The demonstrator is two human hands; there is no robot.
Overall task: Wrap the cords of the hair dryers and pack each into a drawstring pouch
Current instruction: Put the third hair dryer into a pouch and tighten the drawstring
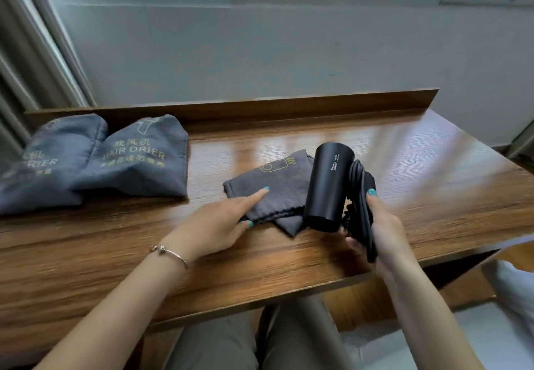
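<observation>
A black hair dryer point(326, 187) stands tilted at the middle right of the wooden desk, its black cord point(356, 179) wound around the folded handle. My right hand point(381, 231) grips that handle and cord from the right. Left of the dryer a flat grey drawstring pouch point(277, 187) lies on the desk, and my left hand point(222, 219) rests on its near left corner, forefinger stretched over the cloth and thumb at its edge. Two filled grey pouches point(138, 161) marked "HAIR DRIER" lie side by side at the far left.
The wooden desk point(419, 167) has a raised back rail point(289, 106) against a grey wall under a window. Its front edge runs just above my knees. A white surface point(514, 286) shows at the lower right beside the desk.
</observation>
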